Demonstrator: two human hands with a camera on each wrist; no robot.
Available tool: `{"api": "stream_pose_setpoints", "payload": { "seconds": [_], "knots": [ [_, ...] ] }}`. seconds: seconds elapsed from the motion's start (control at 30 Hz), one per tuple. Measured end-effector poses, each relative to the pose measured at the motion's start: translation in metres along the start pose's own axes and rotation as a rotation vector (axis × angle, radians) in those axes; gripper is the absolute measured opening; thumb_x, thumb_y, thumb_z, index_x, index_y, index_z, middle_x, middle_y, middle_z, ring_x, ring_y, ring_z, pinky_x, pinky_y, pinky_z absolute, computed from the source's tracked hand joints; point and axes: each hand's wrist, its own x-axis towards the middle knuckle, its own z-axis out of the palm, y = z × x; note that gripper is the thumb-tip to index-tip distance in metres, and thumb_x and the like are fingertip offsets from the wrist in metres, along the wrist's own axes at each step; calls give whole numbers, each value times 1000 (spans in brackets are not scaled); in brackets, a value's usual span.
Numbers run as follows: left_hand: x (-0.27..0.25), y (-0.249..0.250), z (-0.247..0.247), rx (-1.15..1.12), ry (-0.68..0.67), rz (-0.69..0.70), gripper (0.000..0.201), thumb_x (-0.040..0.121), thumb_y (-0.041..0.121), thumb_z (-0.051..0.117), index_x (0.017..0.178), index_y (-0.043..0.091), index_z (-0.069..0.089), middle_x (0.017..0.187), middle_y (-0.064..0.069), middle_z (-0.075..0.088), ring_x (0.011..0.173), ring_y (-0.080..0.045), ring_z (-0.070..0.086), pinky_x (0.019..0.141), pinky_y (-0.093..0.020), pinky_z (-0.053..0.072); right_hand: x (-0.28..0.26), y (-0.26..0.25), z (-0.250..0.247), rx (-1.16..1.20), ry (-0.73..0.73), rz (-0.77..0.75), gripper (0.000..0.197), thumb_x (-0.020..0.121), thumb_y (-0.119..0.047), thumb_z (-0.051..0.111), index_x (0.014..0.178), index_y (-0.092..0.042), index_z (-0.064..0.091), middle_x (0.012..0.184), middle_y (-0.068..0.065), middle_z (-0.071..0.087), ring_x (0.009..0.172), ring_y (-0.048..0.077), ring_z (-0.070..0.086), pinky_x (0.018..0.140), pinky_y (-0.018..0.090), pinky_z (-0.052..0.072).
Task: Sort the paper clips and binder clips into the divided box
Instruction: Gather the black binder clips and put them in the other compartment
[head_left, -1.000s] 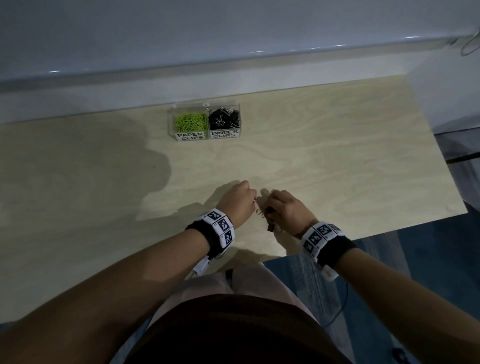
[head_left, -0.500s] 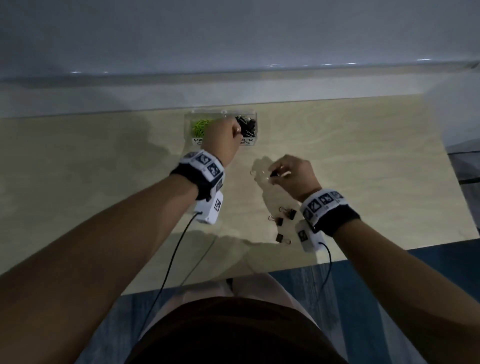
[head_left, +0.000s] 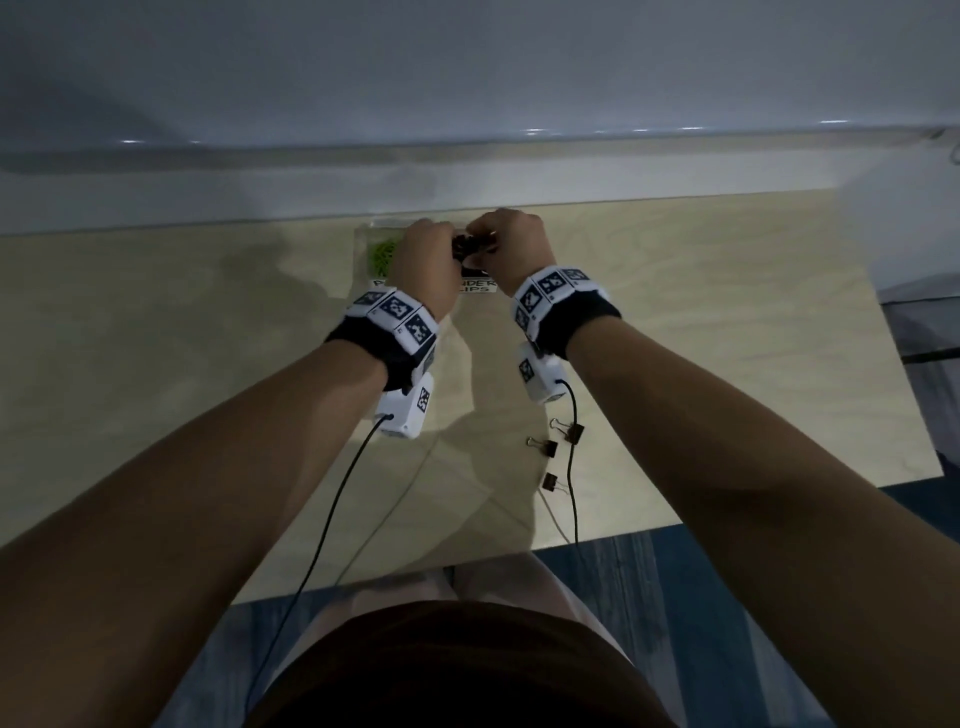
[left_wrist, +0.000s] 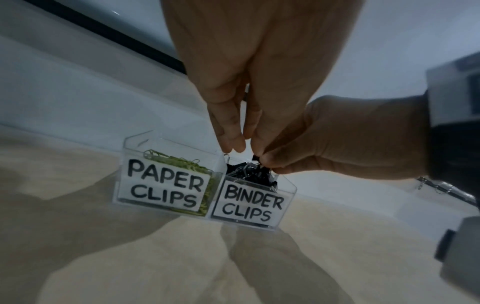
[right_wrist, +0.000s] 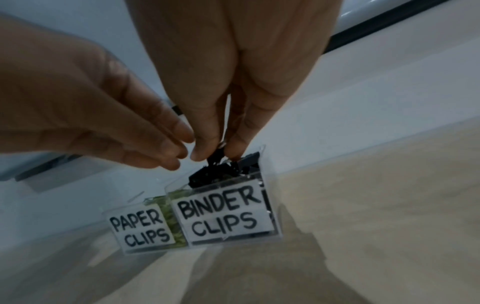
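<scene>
A clear divided box (left_wrist: 166, 183) stands at the table's far edge. Its left half, labelled PAPER CLIPS, holds green paper clips (left_wrist: 179, 161); its right half, labelled BINDER CLIPS, holds a heap of black binder clips (right_wrist: 207, 176). My right hand (right_wrist: 215, 153) pinches one black binder clip (right_wrist: 214, 158) just above that heap. My left hand (left_wrist: 233, 147) hovers beside it over the divider, fingertips together. A thin silver wire loop (left_wrist: 227, 156) shows under them; whether they hold it is unclear. In the head view both hands (head_left: 423, 249) (head_left: 506, 241) cover most of the box (head_left: 366, 249).
Three loose binder clips (head_left: 569, 431) (head_left: 543, 446) (head_left: 550, 480) lie on the wooden table (head_left: 727, 338) near its front edge, under my right forearm. Wrist-camera cables (head_left: 571, 467) hang over them. A white wall ledge (head_left: 208, 187) runs right behind the box.
Both hands have moved from the table's front edge up to the box. The left arrived first; the right followed with a binder clip and now holds it over the binder-clip half.
</scene>
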Motion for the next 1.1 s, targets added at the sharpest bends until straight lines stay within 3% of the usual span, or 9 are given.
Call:
{"api": "stream_pose_setpoints", "payload": {
  "seconds": [0.13, 0.23, 0.37, 0.43, 0.5, 0.63, 0.77, 0.93, 1.1],
  "knots": [
    [-32, -3, -4, -131, 16, 105, 30, 84, 0, 54, 112, 6, 64, 107, -17, 62, 97, -31, 58, 87, -37, 49, -21, 20, -20, 86, 71, -71, 39, 67, -8, 79, 105, -7, 69, 103, 9, 69, 93, 18, 64, 86, 26, 50],
    [-72, 2, 12, -103, -215, 231, 26, 86, 4, 56, 110, 7, 64, 109, -14, 61, 94, -30, 59, 86, -39, 49, -59, 51, -37, 56, 91, -114, 27, 70, 0, 73, 96, -6, 71, 94, 10, 70, 84, 19, 66, 77, 23, 50],
    [-127, 24, 48, 25, -581, 477, 29, 91, 12, 49, 118, 14, 61, 118, -5, 56, 105, -24, 55, 92, -36, 43, -132, 96, -39, -100, -192, 10, 22, 76, 3, 67, 90, -14, 70, 92, 2, 67, 83, 17, 63, 81, 29, 54],
    [-144, 38, 70, 128, -640, 599, 33, 94, 11, 45, 124, 13, 56, 123, -6, 53, 110, -25, 50, 94, -37, 40, -163, 108, -33, -130, -292, 19, 21, 76, -6, 70, 92, -19, 70, 96, -3, 63, 85, 12, 60, 80, 28, 54],
    [-151, 49, 84, 103, -649, 599, 34, 94, 8, 44, 126, 9, 53, 125, -11, 51, 114, -30, 46, 95, -41, 40, -182, 115, -25, -106, -298, -37, 20, 73, -9, 74, 91, -15, 71, 97, -1, 60, 81, 12, 57, 75, 24, 51],
    [-151, 49, 93, 150, -592, 648, 30, 94, 15, 46, 124, 13, 53, 119, -8, 51, 107, -25, 49, 81, -34, 43, -198, 120, -8, -68, -215, -131, 16, 68, 0, 73, 80, -10, 70, 84, 8, 62, 71, 21, 58, 65, 27, 49],
    [-147, 30, 95, 195, -500, 775, 21, 82, 7, 56, 100, 13, 66, 95, -6, 63, 85, -28, 58, 71, -40, 52, -206, 125, -4, -61, -104, -75, 17, 71, 4, 64, 84, -8, 66, 78, 8, 62, 67, 24, 60, 62, 40, 53],
    [-121, 18, 63, -152, -343, 519, 16, 82, 4, 57, 94, 6, 67, 91, -11, 62, 81, -26, 57, 73, -35, 50, -238, 114, 4, 61, -82, -126, 20, 74, 0, 65, 83, -17, 70, 84, 0, 61, 70, 16, 60, 63, 30, 52],
    [-43, 17, 10, -179, -28, 318, 12, 83, 7, 58, 93, 7, 66, 96, -12, 60, 83, -22, 56, 76, -31, 47, -255, 98, 23, -104, -104, -213, 20, 78, -19, 55, 86, -17, 74, 88, 9, 65, 76, 29, 65, 54, 32, 56]
  ]
}}
